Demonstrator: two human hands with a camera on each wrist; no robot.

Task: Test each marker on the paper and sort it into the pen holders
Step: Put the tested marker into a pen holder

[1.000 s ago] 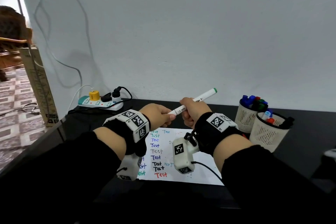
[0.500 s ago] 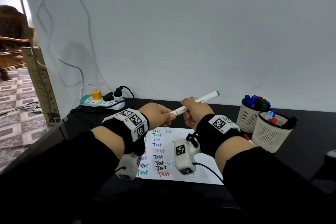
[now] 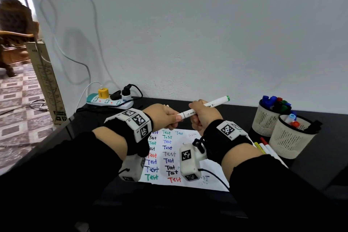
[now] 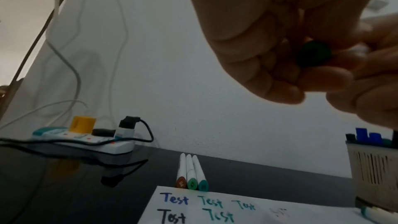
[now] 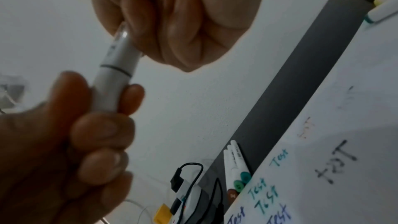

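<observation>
A white marker with a green end is held level above the paper, which carries several coloured "Test" words. My left hand grips its near end, the cap; its dark green tip shows between the fingers. My right hand grips the barrel. The cap seam looks closed. Two white mesh pen holders stand at the right: the back one holds blue, green and red markers, the front one holds a few.
Three capped markers lie side by side at the paper's far edge. More markers lie beside the front holder. A power strip with plugs and cables sits at the back left. The black table's left edge is close.
Both hands keep the same grip on the marker in the same spot. Only the head view has shifted a little.
</observation>
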